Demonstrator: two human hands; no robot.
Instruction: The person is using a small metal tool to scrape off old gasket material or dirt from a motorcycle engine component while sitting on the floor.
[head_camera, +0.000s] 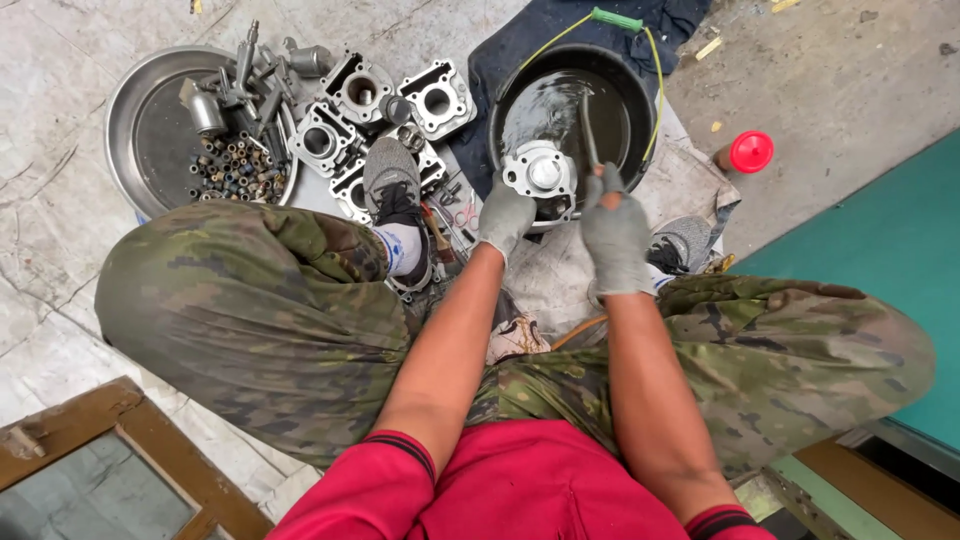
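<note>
Two gloved hands worked over a black basin (505, 125) of dark liquid in the single head view, seen from above between the person's camouflage-clad knees. The left hand (505, 213) was closed around the near edge of a round metal engine part (540, 172), holding it at the basin's near rim, partly over the liquid. The right hand (614, 235) was wrapped tight around the handle of a thin brush (588, 128), whose shaft slanted up over the liquid just beside the part; whether the bristle end touched the part could not be told. Left of the basin, several square cylinder blocks (360, 90) lay heaped on the floor, touching one another, and beyond them a wide steel tray (125, 120) held small bolts and tube-like fittings. A grey shoe (392, 180) rested among the blocks, and the other shoe (682, 243) sat near the basin's right side. A red cap (751, 151) stood on the concrete well apart to the right, and a green-handled tool (615, 19) with a yellow cord lay across a dark cloth (520, 45) behind the basin. As a judgement, the wet part looked likely to slip from the glove, since it was held by one edge only; it could drop into the liquid and splash. The foot among the loose blocks could also knock one over if it shifted.
</note>
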